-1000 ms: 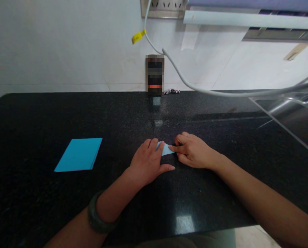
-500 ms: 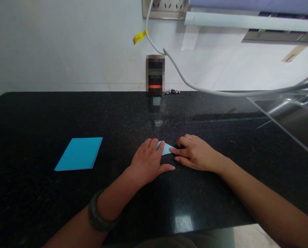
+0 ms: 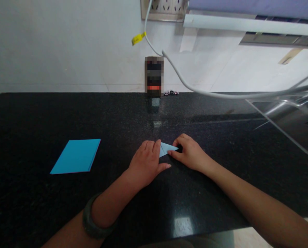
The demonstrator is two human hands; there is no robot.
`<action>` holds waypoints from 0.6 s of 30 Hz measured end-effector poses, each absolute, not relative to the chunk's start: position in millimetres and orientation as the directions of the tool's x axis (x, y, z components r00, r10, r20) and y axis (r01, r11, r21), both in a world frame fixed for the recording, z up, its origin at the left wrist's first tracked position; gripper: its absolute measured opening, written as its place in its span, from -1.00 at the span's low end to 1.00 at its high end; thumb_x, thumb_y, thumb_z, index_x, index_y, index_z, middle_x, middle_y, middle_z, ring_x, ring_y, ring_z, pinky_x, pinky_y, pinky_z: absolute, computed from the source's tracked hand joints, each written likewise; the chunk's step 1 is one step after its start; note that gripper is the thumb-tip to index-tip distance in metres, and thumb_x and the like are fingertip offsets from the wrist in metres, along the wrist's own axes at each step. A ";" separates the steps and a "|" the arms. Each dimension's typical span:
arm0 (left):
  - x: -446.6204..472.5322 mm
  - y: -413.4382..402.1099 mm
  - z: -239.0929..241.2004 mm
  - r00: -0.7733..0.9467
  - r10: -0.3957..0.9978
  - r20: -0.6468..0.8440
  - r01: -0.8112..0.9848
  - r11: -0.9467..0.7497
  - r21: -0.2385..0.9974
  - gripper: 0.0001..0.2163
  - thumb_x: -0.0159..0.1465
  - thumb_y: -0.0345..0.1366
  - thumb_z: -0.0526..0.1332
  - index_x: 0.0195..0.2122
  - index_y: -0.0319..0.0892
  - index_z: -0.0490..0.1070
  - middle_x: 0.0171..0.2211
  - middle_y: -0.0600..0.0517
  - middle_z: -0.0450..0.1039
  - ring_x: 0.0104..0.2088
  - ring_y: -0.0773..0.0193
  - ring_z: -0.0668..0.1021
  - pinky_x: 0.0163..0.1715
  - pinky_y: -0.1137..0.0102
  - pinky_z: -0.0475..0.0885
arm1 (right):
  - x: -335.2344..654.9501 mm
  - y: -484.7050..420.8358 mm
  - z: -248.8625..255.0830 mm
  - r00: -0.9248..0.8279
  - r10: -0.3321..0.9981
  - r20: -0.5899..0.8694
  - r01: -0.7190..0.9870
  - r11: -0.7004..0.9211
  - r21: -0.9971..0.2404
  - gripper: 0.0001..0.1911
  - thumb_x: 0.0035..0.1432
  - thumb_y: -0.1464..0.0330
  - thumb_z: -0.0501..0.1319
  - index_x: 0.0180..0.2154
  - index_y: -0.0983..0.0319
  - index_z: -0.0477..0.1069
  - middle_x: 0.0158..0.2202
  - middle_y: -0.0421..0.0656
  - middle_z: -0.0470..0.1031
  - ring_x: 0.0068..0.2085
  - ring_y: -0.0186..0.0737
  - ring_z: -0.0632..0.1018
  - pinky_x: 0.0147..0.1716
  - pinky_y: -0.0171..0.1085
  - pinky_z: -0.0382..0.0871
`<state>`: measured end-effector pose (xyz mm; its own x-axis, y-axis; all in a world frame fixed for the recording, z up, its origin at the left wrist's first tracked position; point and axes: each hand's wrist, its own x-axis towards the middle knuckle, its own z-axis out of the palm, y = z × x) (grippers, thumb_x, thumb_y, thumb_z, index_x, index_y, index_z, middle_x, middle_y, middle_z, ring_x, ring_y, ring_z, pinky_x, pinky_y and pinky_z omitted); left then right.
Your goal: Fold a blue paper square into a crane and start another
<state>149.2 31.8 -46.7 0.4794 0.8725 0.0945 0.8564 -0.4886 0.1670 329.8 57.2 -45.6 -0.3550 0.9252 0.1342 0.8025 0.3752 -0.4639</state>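
A small light-blue folded paper (image 3: 165, 149) lies on the dark countertop, its narrow point to the right. My left hand (image 3: 146, 162) rests flat over the paper's left part, fingers stretched out and thumb spread toward me, so that end is hidden. At the pointed end, my right hand (image 3: 188, 151) is closed in a pinch, thumb on the near edge and fingers curled at the far edge. A crease line shows across the paper between the two hands. Well to the left lies a stack of bright blue square paper sheets (image 3: 76, 156), touched by neither hand.
A blurred-out phone-like object (image 3: 154, 75) leans against the wall, with a beaded strand (image 3: 171, 93) beside it. A white cable (image 3: 210, 93) hangs across to the right, above a metal sink (image 3: 296, 120). The countertop's front edge (image 3: 208, 232) is close to me.
My right hand has gone from extended fingers touching the paper's tip to a pinch on it. More of the paper's point now shows. My left hand stays flat on the paper.
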 end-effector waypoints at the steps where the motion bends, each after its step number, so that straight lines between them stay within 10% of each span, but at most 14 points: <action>1: 149.2 32.0 -47.5 0.475 0.874 0.103 0.855 -0.486 0.179 -0.32 0.11 0.07 0.13 0.07 -0.42 0.16 -0.13 -0.23 0.32 -0.10 0.01 0.35 -0.08 0.16 0.29 | 330.5 58.1 -46.8 -0.343 0.930 0.133 0.780 0.360 -0.512 -0.88 -0.01 0.32 0.23 -0.46 0.25 0.36 -0.41 -0.15 0.36 -0.35 -0.24 0.40 -0.34 -0.27 0.29; 8: 149.3 31.7 -42.7 0.334 0.890 0.310 0.860 -0.422 0.287 -0.58 0.22 -0.06 0.06 -0.06 -0.32 0.23 -0.17 -0.18 0.34 -0.11 0.06 0.36 -0.13 0.16 0.32 | 343.5 59.4 -41.9 -0.022 0.938 0.346 0.549 0.301 -0.780 -0.90 0.08 0.32 0.15 -0.42 0.21 0.34 -0.47 -0.16 0.43 -0.45 -0.26 0.44 -0.47 -0.25 0.32; 12: 147.8 32.3 -36.4 0.210 0.890 0.406 0.880 -0.353 0.318 -0.80 0.26 -0.26 0.02 -0.19 -0.25 0.31 -0.24 -0.12 0.36 -0.18 0.11 0.38 -0.18 0.19 0.34 | 348.5 50.8 -24.4 -0.205 0.707 0.677 0.724 0.575 -0.381 -0.92 0.11 0.40 0.13 -0.39 0.17 0.39 -0.33 -0.09 0.48 -0.26 -0.14 0.46 -0.20 -0.07 0.30; 18: 146.4 33.9 -38.5 0.334 0.891 0.308 0.848 -0.426 0.315 -0.78 0.26 -0.37 0.00 -0.38 -0.22 0.44 -0.38 -0.05 0.43 -0.29 0.20 0.43 -0.23 0.28 0.38 | 330.1 44.2 -27.0 -0.766 0.581 0.274 0.584 0.808 -0.078 -0.76 0.20 0.37 0.04 -0.36 0.25 0.48 -0.44 -0.08 0.46 -0.37 -0.21 0.41 -0.34 -0.21 0.29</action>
